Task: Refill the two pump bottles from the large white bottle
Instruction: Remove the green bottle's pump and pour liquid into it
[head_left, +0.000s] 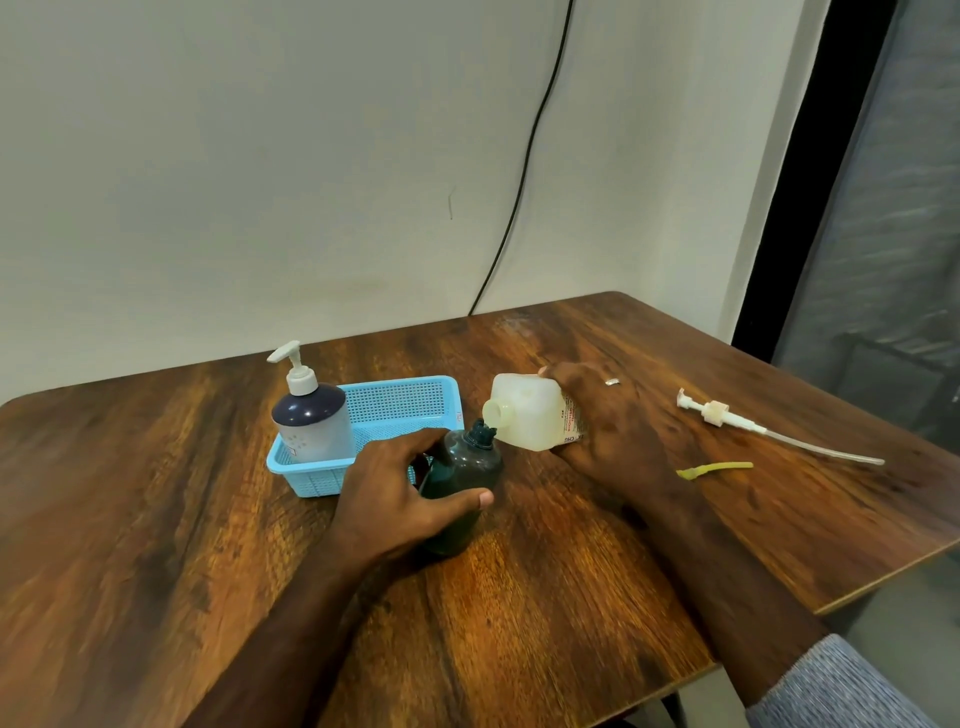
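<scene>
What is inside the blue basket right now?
One pump bottle with a white pump head stands upright in the blue basket's left end. The rest of the mesh floor that shows is bare; the left hand and dark bottle cover its near right corner.

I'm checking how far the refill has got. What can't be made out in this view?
- Liquid flow at the large white bottle mouth: too small.
- Fill level of the dark bottle: tinted plastic, left hand covers it.
- White bottle's label: right hand hides most.
- Basket floor: pump bottle blocks part.
</scene>
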